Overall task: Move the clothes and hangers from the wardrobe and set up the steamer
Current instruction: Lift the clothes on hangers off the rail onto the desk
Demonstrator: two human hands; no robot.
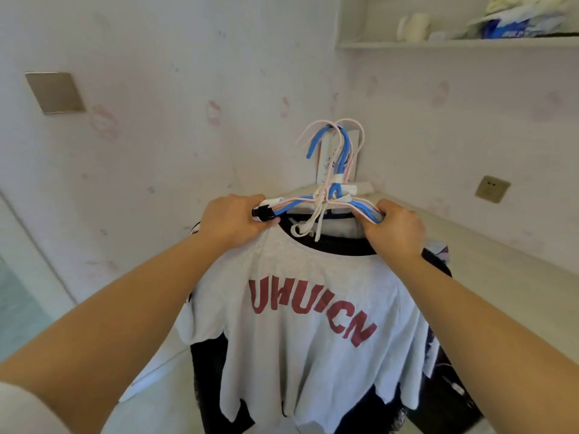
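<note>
I hold a bundle of clothes on several blue and pink hangers [336, 158] in front of me. A light grey T-shirt [307, 339] with red letters hangs at the front, and dark garments [445, 399] hang behind it. My left hand [233, 219] grips the left shoulder ends of the hangers. My right hand [393, 228] grips their right shoulder ends. The hooks stick up free between my hands, hung on nothing. No steamer is in view.
A pale counter [488, 255] runs along the right wall into the corner, with a white box [326, 164] standing there. Above is a shelf [454, 42] with a cup and bags. Wall sockets [492, 188] and a switch plate [54, 92] sit on the papered walls.
</note>
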